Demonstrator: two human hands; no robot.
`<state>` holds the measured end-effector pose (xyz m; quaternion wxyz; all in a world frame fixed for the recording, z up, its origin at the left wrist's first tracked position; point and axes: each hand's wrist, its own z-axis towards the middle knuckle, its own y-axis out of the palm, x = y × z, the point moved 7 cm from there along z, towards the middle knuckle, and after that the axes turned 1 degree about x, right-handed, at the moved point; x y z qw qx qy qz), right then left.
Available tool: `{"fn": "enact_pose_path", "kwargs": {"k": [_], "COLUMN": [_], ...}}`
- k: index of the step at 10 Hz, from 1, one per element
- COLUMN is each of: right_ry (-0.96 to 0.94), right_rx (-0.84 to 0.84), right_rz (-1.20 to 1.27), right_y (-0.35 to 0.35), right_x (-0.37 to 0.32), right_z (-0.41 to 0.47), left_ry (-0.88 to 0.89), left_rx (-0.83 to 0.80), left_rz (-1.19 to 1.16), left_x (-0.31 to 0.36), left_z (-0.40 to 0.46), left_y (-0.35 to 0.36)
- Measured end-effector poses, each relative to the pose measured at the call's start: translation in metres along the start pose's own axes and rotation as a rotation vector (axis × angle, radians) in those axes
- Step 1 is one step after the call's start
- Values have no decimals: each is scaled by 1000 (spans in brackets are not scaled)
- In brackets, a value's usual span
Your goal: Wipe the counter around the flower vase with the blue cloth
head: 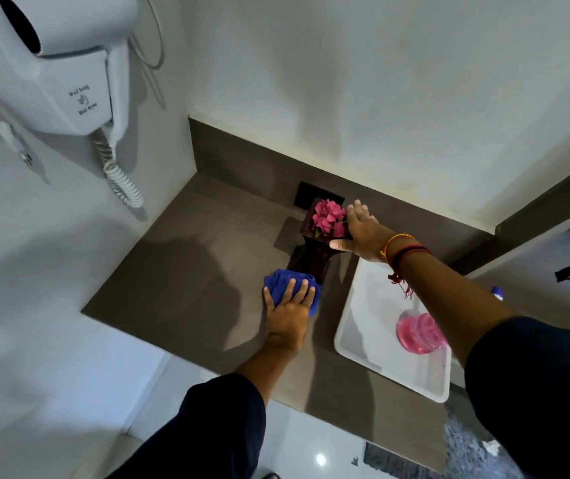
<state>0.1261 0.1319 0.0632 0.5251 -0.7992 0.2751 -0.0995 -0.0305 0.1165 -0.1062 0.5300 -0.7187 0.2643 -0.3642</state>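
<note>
A dark brown vase (311, 257) with pink flowers (328, 217) stands near the back of the brown counter (186, 257). My right hand (359, 229) grips the vase's upper rim beside the flowers. My left hand (288, 305) lies flat, fingers spread, pressing the bunched blue cloth (281, 280) onto the counter right at the front foot of the vase. The cloth touches the vase's base.
A white tray (363, 326) with a pink bottle (418, 333) sits on the counter to the right of the vase. A wall hair dryer (55, 74) with a coiled cord (121, 181) hangs at the left. A dark socket plate (304, 193) is behind the vase.
</note>
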Motion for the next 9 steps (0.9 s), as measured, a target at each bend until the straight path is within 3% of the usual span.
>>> {"fn": "enact_pose_path", "kwargs": {"k": [1, 2, 3, 4, 5, 6, 7, 8, 9], "right_ry": [1, -3, 169, 390, 508, 505, 508, 579, 533], "right_rx": [3, 103, 415, 470, 279, 309, 415, 311, 232], "right_rz": [70, 417, 699, 813, 1178, 1606, 1653, 1347, 977], "right_y": [-2, -7, -3, 41, 89, 109, 133, 172, 183], "right_x": [-1, 4, 40, 79, 99, 110, 118, 125, 129], "right_z": [-5, -25, -62, -94, -117, -120, -120, -129, -133], "left_ry": [-18, -48, -31, 68, 259, 493, 507, 484, 504], "left_rx": [-100, -57, -13, 42, 168, 246, 61, -160, -212], "left_rz": [-59, -50, -75, -198, -277, -91, 181, 317, 312], "left_x": [0, 0, 11, 47, 99, 156, 176, 167, 161], "left_z": [-2, -15, -28, -29, -25, -18, -9, -16, -17], "left_y": [-23, -54, -81, -101, -115, -103, -53, -3, 3]}}
